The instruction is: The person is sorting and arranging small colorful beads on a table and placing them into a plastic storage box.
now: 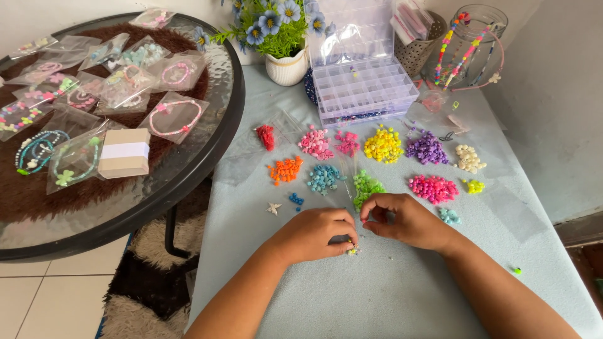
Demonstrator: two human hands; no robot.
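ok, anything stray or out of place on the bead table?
Mostly tidy: the beads sit in separate colour piles. One lone green bead lies apart near the right edge of the table, and a few blue beads and a white star charm sit loose left of the piles. Nothing looks damaged.

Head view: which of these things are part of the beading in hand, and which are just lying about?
In use:
- left hand, pinching small beads
- right hand
- green bead pile, nearest the fingers
- other bead piles, e.g. yellow

Lying about:
- bagged bracelets
- cardboard box
- flower pot
- clear organiser case
- glass jar
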